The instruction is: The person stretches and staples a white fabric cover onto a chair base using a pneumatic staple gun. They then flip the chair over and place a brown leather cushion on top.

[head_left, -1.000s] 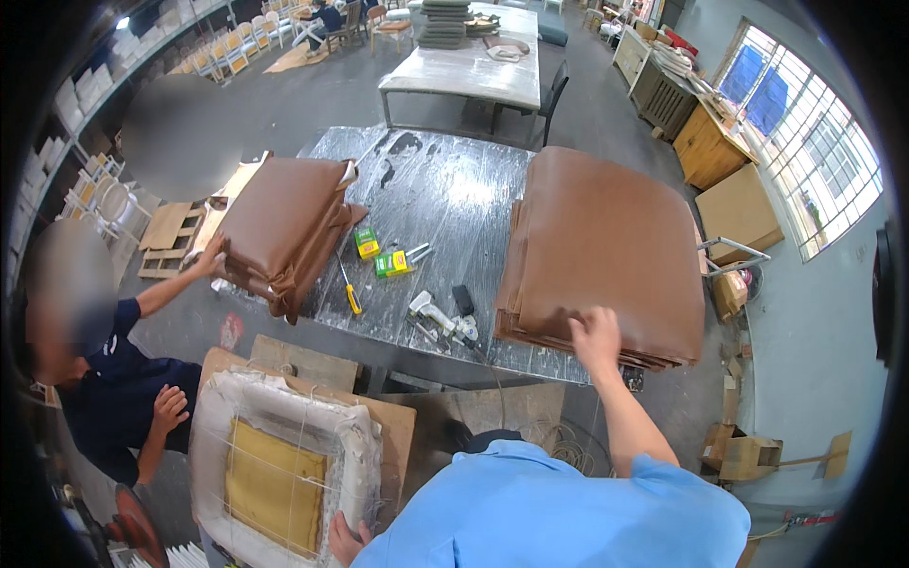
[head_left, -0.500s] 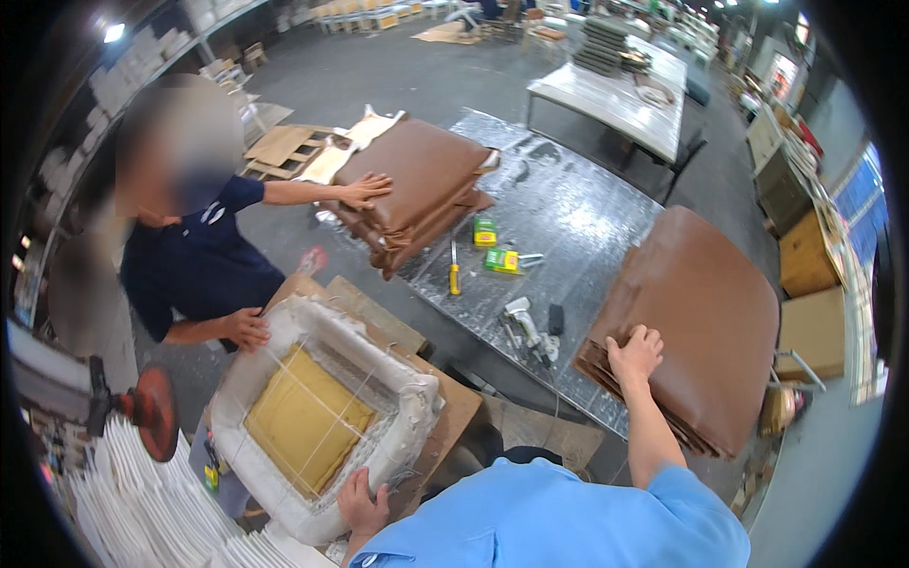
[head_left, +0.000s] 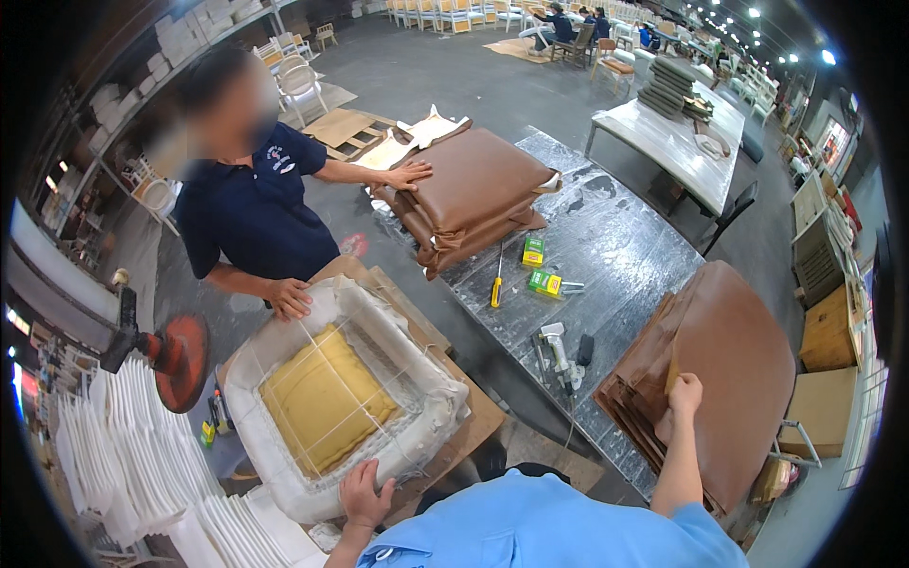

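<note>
My left hand lies with its fingers apart on the near edge of a white padded square frame. Inside that frame sits a mustard-yellow cushion, crossed by thin white strings. Off to the right, my right hand is closed on the edge of a brown leather sheet at the top of a stack. A small fold of the sheet stands up by the fingers. The stack's layers show along its left side.
A co-worker touches the padded frame and a brown leather pile. On the metal-topped table lie a yellow-handled screwdriver, green-yellow boxes and an air stapler. White sheets are stacked at lower left.
My right hand has gone from lying spread on the leather stack to gripping the top sheet's edge. The left hand remains on the frame. The view has shifted.
</note>
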`<state>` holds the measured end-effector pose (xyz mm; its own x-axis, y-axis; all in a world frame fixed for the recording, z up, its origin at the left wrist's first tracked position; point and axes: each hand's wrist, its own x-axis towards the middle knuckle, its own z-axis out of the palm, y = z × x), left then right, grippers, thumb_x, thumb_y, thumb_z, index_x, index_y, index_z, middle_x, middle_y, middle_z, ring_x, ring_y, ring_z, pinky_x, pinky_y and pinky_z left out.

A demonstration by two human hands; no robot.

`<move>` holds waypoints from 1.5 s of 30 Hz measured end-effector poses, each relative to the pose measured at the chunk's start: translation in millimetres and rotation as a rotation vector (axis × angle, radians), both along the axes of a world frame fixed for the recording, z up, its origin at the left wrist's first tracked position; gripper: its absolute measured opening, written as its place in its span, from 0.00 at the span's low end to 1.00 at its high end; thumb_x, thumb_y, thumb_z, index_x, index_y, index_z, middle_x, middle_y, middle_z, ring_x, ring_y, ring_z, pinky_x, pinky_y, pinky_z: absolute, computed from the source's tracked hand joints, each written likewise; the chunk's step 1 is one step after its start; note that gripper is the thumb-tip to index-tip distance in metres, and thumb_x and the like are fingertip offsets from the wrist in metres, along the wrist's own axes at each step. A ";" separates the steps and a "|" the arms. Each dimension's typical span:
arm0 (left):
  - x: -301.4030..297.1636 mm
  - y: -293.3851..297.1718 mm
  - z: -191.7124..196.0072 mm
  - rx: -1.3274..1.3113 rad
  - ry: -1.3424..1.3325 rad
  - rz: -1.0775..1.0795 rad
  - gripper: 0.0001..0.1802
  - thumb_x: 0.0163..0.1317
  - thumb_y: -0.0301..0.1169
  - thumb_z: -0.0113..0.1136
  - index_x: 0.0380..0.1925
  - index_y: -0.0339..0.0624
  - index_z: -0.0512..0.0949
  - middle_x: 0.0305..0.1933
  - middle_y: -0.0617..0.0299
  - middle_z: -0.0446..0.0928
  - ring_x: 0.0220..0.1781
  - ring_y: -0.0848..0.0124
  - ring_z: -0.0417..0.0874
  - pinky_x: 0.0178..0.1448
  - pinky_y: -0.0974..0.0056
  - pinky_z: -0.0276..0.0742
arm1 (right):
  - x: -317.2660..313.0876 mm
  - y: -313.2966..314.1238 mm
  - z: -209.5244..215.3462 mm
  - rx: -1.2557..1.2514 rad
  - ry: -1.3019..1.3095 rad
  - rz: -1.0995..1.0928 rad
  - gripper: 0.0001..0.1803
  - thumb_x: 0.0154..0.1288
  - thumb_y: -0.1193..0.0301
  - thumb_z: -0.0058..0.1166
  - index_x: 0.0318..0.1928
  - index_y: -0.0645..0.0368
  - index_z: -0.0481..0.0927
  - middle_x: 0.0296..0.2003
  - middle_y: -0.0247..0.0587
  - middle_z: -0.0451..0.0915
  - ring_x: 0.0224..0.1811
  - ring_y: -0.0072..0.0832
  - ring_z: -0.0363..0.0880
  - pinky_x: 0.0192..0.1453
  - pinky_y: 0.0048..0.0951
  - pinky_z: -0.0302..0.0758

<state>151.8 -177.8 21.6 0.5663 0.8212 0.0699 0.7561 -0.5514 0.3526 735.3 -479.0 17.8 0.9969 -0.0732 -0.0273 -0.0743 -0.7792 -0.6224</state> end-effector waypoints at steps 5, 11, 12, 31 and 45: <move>-5.4 0.4 4.7 0.047 -0.031 -0.003 0.33 0.58 0.49 0.75 0.61 0.46 0.85 0.63 0.54 0.84 0.65 0.53 0.83 0.68 0.48 0.74 | 33.5 -72.0 2.8 -0.061 -0.211 -0.206 0.16 0.77 0.64 0.53 0.51 0.64 0.86 0.49 0.54 0.90 0.55 0.49 0.88 0.62 0.47 0.81; 17.0 15.3 -7.8 0.024 -0.072 -0.089 0.31 0.59 0.50 0.75 0.59 0.46 0.86 0.62 0.55 0.85 0.63 0.54 0.85 0.67 0.48 0.75 | 47.2 -186.5 91.9 -0.410 -0.257 -0.380 0.26 0.81 0.50 0.54 0.56 0.61 0.87 0.52 0.60 0.89 0.54 0.58 0.87 0.60 0.54 0.80; 21.2 18.3 -4.2 0.038 -0.072 -0.105 0.31 0.59 0.50 0.75 0.59 0.46 0.86 0.62 0.55 0.85 0.63 0.54 0.85 0.67 0.48 0.75 | 44.2 -201.1 105.7 -0.432 -0.211 -0.367 0.27 0.81 0.50 0.54 0.57 0.62 0.87 0.53 0.60 0.88 0.55 0.57 0.87 0.59 0.54 0.80; -23.4 -1.7 -22.5 0.065 -0.206 -0.083 0.29 0.64 0.48 0.71 0.60 0.44 0.85 0.61 0.54 0.85 0.62 0.53 0.85 0.65 0.47 0.77 | -31.1 -124.7 407.5 -0.383 -1.081 -0.047 0.25 0.87 0.52 0.49 0.68 0.53 0.84 0.65 0.44 0.86 0.67 0.45 0.84 0.71 0.38 0.77; -42.9 9.9 -24.3 -0.044 -0.440 -0.230 0.33 0.65 0.48 0.74 0.67 0.45 0.81 0.66 0.47 0.82 0.66 0.48 0.84 0.67 0.47 0.79 | -228.5 53.1 407.6 -0.001 -0.987 0.741 0.07 0.80 0.75 0.60 0.47 0.67 0.86 0.37 0.32 0.83 0.45 0.18 0.79 0.56 0.24 0.73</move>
